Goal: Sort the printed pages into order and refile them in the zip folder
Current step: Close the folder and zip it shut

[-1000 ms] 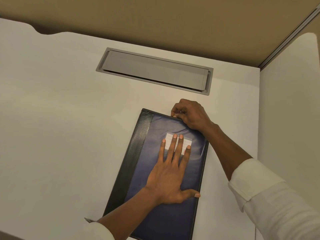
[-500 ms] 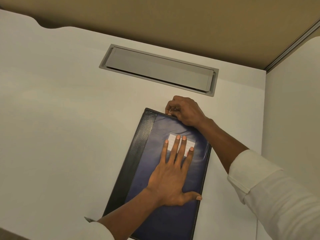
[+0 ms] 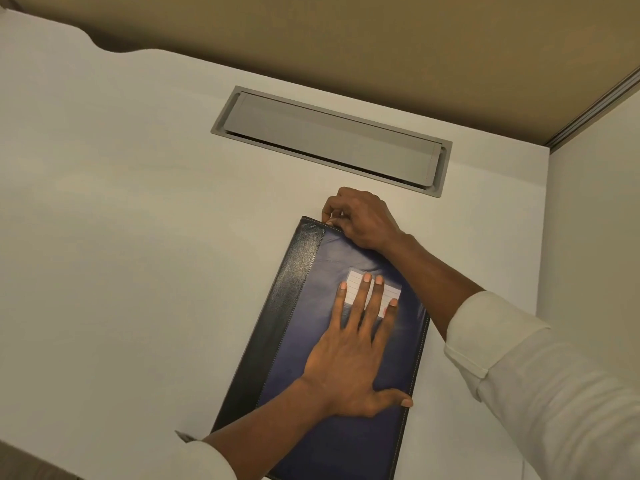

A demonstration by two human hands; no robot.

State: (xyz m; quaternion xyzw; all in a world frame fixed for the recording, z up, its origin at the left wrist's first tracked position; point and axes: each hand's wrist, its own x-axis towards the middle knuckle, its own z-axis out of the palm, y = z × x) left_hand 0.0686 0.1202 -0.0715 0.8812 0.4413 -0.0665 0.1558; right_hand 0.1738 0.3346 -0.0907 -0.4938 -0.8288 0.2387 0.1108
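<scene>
On zip folder (image 3: pixel 346 445) — left hand (image 3: pixel 349 368) flat | right hand (image 3: pixel 362 220) pinches top edge

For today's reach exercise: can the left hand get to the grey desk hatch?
Probably yes: left hand lies open on the zip folder; bare desk beside the right hand leads to the hatch.

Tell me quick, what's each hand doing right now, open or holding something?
Left hand: open, pressing flat on the dark blue zip folder with black spine.
Right hand: fingers pinching the folder's far edge; zip pull hidden.
</scene>
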